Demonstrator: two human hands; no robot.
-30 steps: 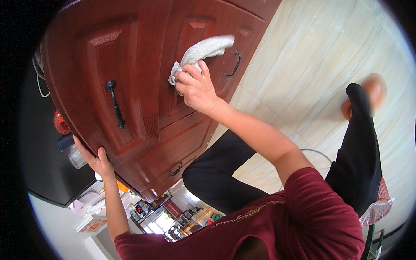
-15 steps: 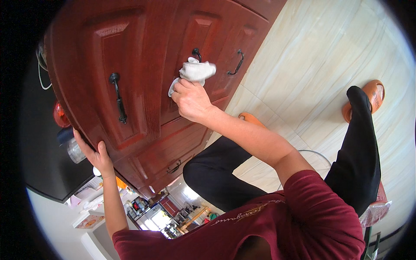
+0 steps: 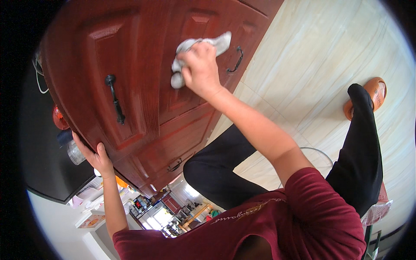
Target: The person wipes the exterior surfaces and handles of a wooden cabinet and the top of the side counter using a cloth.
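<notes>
My right hand [image 3: 200, 69] presses a crumpled white cloth [image 3: 186, 60] against the front of a dark red wooden cabinet [image 3: 143, 65], between its black door handles [image 3: 115, 99]. The cloth pokes out above and left of my fingers. My left hand [image 3: 96, 157] grips the cabinet's top edge at the lower left, fingers curled over it. My knee in black trousers [image 3: 216, 169] is bent in front of the lower drawers.
A curved black handle [image 3: 236, 60] sits right of the cloth, and a drawer pull [image 3: 174, 164] lower down. Pale tiled floor [image 3: 320, 56] spreads to the right, with an orange slipper [image 3: 375, 93] on my foot. A dark countertop with a jar [image 3: 74, 151] lies at left.
My right hand has slid the cloth across the cabinet door, the cloth bunching up and then spreading out a little again. My left hand stays on the cabinet edge.
</notes>
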